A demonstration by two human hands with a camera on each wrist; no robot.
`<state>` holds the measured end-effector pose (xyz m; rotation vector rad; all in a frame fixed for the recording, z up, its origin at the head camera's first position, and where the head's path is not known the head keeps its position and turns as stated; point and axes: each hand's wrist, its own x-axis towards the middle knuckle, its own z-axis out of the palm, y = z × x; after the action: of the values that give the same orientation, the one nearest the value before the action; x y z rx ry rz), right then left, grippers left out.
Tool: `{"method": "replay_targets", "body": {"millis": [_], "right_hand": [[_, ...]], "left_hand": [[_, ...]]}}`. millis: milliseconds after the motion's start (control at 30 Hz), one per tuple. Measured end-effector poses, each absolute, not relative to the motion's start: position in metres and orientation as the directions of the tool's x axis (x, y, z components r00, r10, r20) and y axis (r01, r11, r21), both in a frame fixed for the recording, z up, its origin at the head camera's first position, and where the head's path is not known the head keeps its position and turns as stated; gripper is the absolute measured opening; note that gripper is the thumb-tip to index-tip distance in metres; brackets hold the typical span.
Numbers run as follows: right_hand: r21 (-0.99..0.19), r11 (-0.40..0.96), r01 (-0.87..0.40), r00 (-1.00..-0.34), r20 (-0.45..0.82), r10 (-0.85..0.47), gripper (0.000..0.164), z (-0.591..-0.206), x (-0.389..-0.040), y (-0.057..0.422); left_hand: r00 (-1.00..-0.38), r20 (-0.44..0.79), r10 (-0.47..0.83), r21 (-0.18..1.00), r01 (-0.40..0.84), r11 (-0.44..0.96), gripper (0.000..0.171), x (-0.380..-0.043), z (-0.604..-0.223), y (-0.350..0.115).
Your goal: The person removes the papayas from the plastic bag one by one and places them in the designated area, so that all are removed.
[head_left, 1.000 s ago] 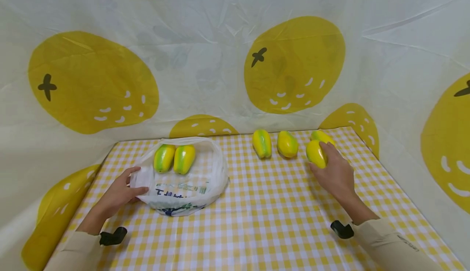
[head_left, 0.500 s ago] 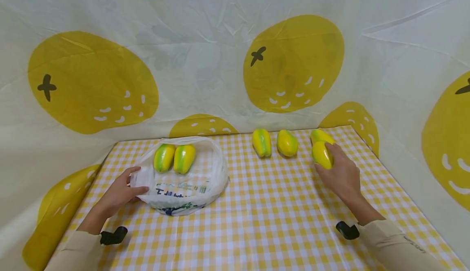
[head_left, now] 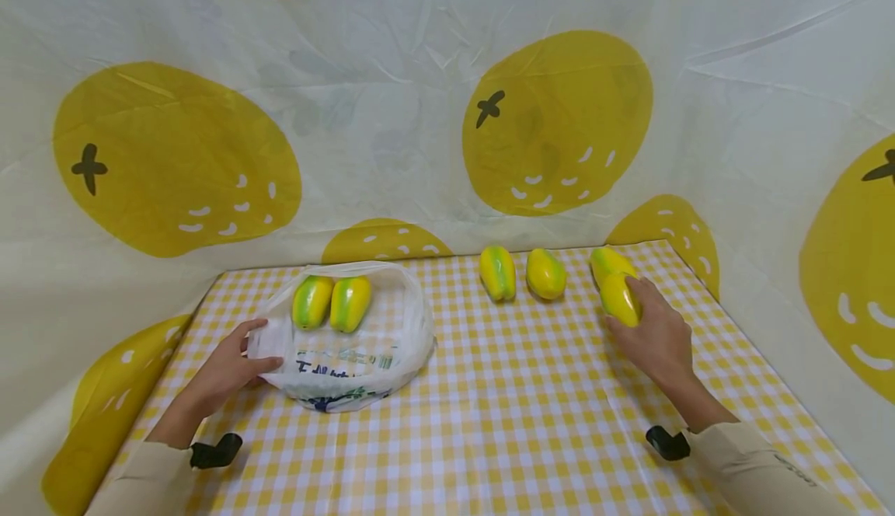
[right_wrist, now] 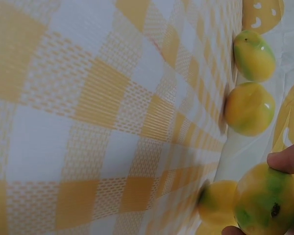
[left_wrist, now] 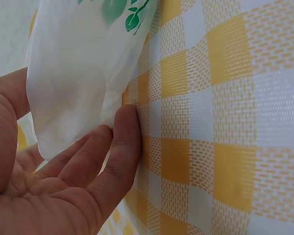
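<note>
At the left of the head view my left hand (head_left: 227,364) holds the rim of a white plastic bag (head_left: 412,337), which lies with its mouth open on the table. In the left wrist view the bag's film (left_wrist: 73,83) runs between thumb and fingers. Two yellow-green papayas (head_left: 351,304) lie side by side inside it. My right hand (head_left: 653,333) grips another papaya (head_left: 619,300) by its right side, with thumb and fingertips round it in the right wrist view. Just behind is a further papaya (head_left: 610,261), partly covered by the held one. Whether those two touch, I cannot tell.
Two more papayas, one striped green (head_left: 498,273) and one rounder (head_left: 546,273), stand apart near the table's back edge. A yellow-and-white checked cloth (head_left: 503,423) covers the table. Behind it hangs a white curtain (head_left: 391,135) with large yellow fruit prints.
My right hand has moved a little to the right with the papaya in its grip, nearer in front of the rear papaya. The left hand and the bag have stayed put.
</note>
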<state>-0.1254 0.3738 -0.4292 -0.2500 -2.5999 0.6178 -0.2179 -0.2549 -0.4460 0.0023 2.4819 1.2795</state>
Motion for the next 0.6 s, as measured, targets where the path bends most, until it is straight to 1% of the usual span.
{"method": "replay_targets", "body": {"millis": [200,600], "right_hand": [[-0.467,0.883,0.059,-0.876,0.4,0.27,0.071,-0.432,-0.124,0.377],[-0.465,0.882,0.076,-0.881,0.383,0.278,0.071,-0.438,-0.124,0.384]], "left_hand": [[-0.941,-0.305,0.15,0.778,-0.155,0.609,0.099,-0.218,-0.447,-0.256],[-0.943,-0.299,0.149,0.779,-0.151,0.609,0.1,-0.219,-0.449,-0.256]]}}
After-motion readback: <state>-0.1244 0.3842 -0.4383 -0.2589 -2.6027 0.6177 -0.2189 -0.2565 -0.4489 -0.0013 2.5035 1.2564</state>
